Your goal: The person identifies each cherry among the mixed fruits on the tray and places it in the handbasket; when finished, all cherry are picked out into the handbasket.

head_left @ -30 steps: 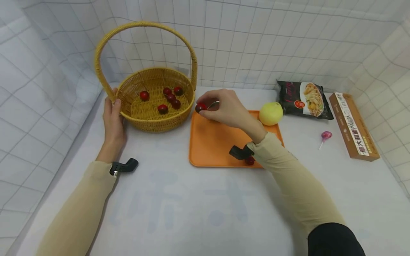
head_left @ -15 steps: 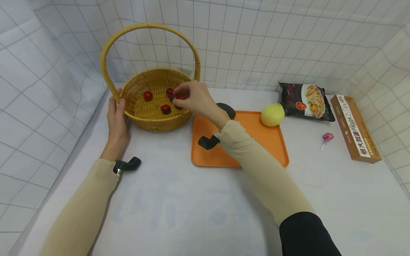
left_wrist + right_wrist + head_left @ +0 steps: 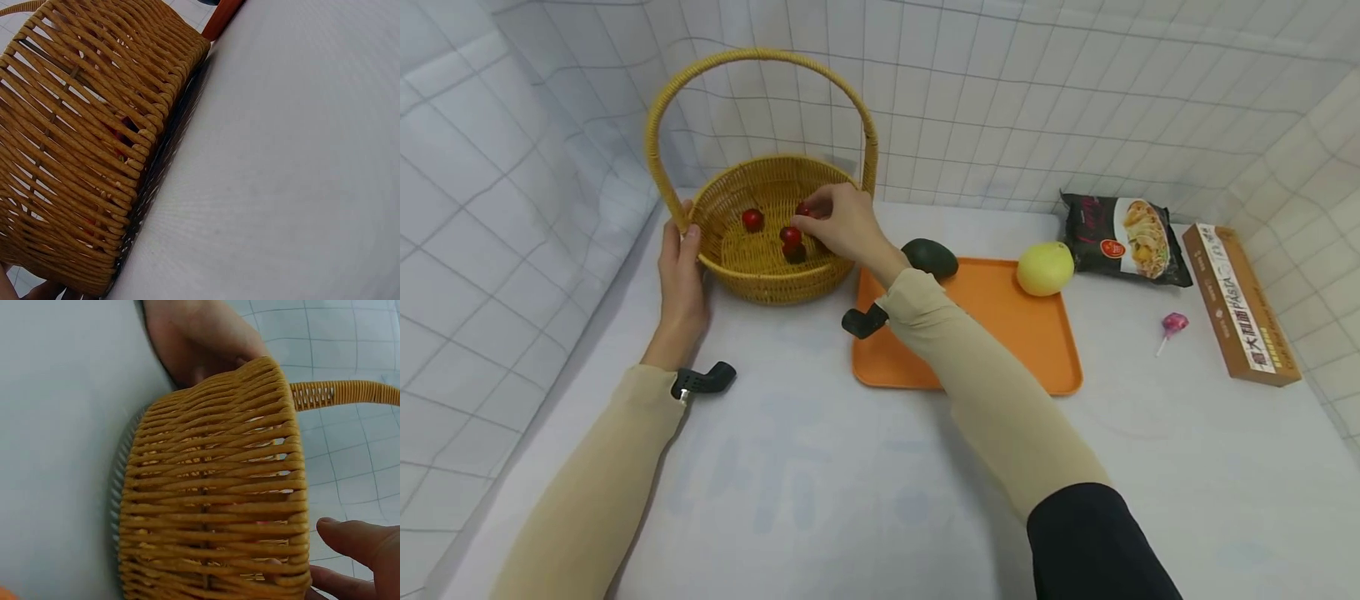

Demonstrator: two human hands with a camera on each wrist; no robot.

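A yellow wicker basket (image 3: 767, 287) with a tall hoop handle stands at the back left, several red cherries (image 3: 752, 220) inside. My left hand (image 3: 683, 279) holds its left side, thumb by the rim and fingers along the outside; in the left wrist view only a little of this hand shows at the bottom. Over the basket's right rim reaches my right hand (image 3: 846, 221). Just below its fingertips lies a cherry (image 3: 790, 236), apparently apart from them. In the right wrist view, thumb and fingers (image 3: 356, 540) are spread apart beside the rim. The hand hides some cherries.
Right of the basket lies an orange tray (image 3: 1000, 317) with a dark green avocado (image 3: 931, 257) and a yellow-green round fruit (image 3: 1045, 268). Farther right are a black pasta packet (image 3: 1123, 240), a pink lollipop (image 3: 1174, 323) and a brown pasta box (image 3: 1240, 304).
My right hand has carried a cherry from above the tray leftward into the basket and let it go there. The left hand has stayed at the basket. The head view has shifted slightly.
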